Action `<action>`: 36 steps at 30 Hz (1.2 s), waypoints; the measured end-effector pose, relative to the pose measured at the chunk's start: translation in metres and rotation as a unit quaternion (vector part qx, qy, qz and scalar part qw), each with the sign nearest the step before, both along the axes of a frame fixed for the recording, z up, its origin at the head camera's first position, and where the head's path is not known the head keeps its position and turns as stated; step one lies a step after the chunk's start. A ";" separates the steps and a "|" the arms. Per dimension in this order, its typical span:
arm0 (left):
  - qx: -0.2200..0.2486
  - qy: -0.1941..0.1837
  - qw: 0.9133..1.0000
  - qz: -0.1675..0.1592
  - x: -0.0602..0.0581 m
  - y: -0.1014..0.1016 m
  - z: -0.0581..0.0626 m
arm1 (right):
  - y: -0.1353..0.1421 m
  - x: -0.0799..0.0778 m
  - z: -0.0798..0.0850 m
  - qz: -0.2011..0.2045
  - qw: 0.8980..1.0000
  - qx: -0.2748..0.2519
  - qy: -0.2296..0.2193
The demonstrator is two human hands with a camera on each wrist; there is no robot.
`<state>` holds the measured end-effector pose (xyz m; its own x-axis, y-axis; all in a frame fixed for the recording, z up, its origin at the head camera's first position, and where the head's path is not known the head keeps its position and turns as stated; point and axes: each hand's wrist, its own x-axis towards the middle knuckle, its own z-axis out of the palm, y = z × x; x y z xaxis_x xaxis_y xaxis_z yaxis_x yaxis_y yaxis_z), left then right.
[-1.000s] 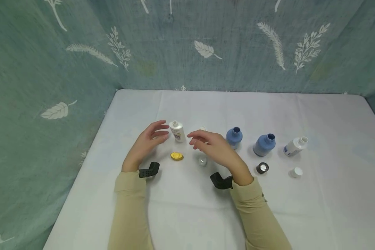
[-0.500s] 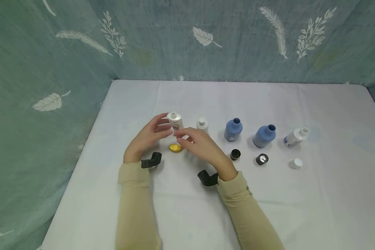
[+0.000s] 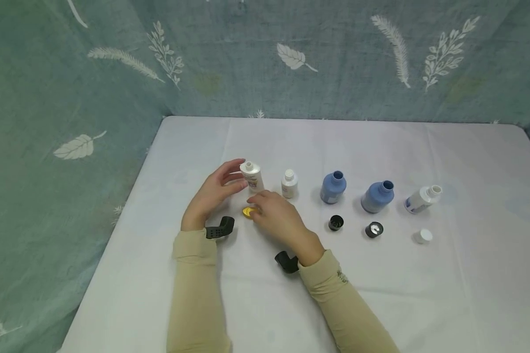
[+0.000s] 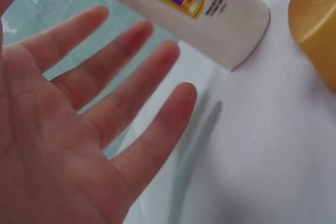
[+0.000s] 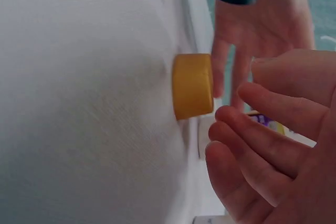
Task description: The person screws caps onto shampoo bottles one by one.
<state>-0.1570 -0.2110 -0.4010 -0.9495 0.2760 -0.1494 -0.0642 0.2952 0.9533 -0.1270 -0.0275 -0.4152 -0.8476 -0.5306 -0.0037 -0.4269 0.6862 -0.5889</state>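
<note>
My left hand (image 3: 214, 191) is beside a white bottle (image 3: 252, 176) with an open neck and a purple label, thumb and fingertips right at its side. In the left wrist view the fingers (image 4: 157, 129) are straight and spread, and the bottle (image 4: 220, 30) crosses above them. My right hand (image 3: 276, 215) reaches low over the table towards a yellow cap (image 3: 248, 212), partly covering it in the head view. In the right wrist view the cap (image 5: 193, 86) stands just beyond the loosely bent fingers (image 5: 226, 177), with nothing between them.
To the right stand a small white bottle (image 3: 289, 184), two blue bottles (image 3: 333, 188) and another white bottle (image 3: 422, 199). In front of them lie two black caps (image 3: 335, 223) and a white cap (image 3: 422, 236). Green leaf-patterned cloth (image 3: 291, 93) hangs behind the white table.
My right hand has moved left from near the small white bottle to the yellow cap. A small clear cap seen earlier is hidden now. My left hand has shifted slightly closer to the white bottle.
</note>
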 end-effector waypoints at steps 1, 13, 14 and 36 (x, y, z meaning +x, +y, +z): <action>0.001 0.006 1.000 0.001 0.000 0.002 0.000 | -0.001 0.001 -0.001 0.001 1.000 0.010 0.013; -0.002 0.022 1.000 0.011 -0.001 0.018 -0.008 | -0.008 0.011 -0.025 -0.017 0.998 0.031 0.049; -0.008 0.023 1.000 0.015 -0.002 0.018 -0.009 | -0.008 0.011 -0.026 -0.020 0.998 0.029 0.056; 0.021 0.030 0.999 0.009 -0.008 0.011 -0.018 | 0.002 0.002 -0.007 0.007 1.000 0.001 0.018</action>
